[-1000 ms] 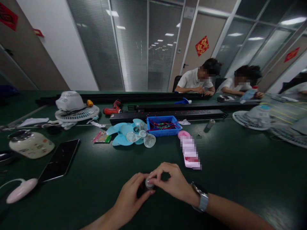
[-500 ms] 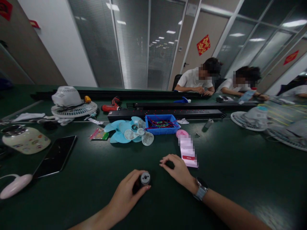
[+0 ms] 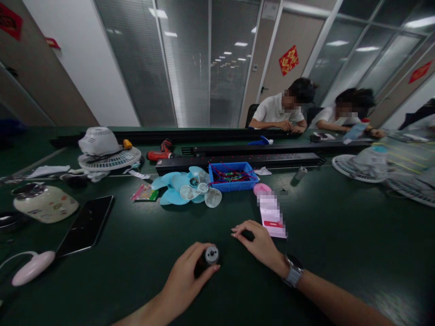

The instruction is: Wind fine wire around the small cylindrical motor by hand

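1. Moving off the cylindrical motor [image 3: 212, 256], the right hand [image 3: 261, 242] now hovers beside it, fingertips nearly meeting; whether they pinch anything small is unclear.
2. The left hand [image 3: 186, 273] alone grips the motor upright, nearer than the blue bin [image 3: 237, 186], its top now uncovered.

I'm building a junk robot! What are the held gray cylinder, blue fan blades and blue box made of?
The gray cylinder is probably metal: its top has a dull shine. The blue fan blades look like smooth plastic: they're thin and curved. The blue box seems plastic too, perhaps satiny, with evenly colored walls.
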Tool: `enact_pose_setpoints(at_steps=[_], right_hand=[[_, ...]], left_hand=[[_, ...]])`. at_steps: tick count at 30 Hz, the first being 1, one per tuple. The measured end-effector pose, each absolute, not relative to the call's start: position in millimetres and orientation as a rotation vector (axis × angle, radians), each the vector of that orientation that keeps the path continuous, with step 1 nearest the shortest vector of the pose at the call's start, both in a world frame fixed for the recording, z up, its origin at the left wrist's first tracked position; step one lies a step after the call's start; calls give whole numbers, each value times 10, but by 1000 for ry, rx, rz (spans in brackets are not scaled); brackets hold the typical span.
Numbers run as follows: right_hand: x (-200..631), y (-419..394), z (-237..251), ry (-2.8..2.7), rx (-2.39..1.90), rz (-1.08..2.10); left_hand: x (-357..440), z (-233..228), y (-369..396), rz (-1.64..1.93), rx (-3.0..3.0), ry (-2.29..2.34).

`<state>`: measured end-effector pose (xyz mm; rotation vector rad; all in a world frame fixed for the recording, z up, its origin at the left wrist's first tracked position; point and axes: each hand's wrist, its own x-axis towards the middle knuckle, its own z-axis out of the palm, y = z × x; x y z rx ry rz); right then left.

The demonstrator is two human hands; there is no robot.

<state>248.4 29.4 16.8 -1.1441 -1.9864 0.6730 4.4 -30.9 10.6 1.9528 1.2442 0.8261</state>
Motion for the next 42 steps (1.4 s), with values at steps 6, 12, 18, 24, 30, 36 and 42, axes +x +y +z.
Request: enact_pose_setpoints(at_steps=[6, 12, 18, 24, 30, 36, 42], right_hand=[[2207, 96, 578, -1983, -937, 732], [1987, 48, 613, -2170, -811, 716], [2015, 39, 509, -2134, -761, 749], [2000, 33, 506, -2109, -742, 783], [1966, 59, 465, -2075, -778, 788], [1947, 63, 458, -1982, -900, 925], [1903, 64, 402, -1846, -862, 1033]], left_hand=[[48, 78, -297, 870, 1987, 1217], [48, 62, -305, 903, 1979, 1188], [47, 82, -297, 885, 1970, 1183], [55, 80, -296, 885, 1971, 1166], [46, 34, -301, 909, 1975, 1165], [40, 36, -290, 910, 1981, 1142], [25, 23, -292, 896, 1980, 1140]])
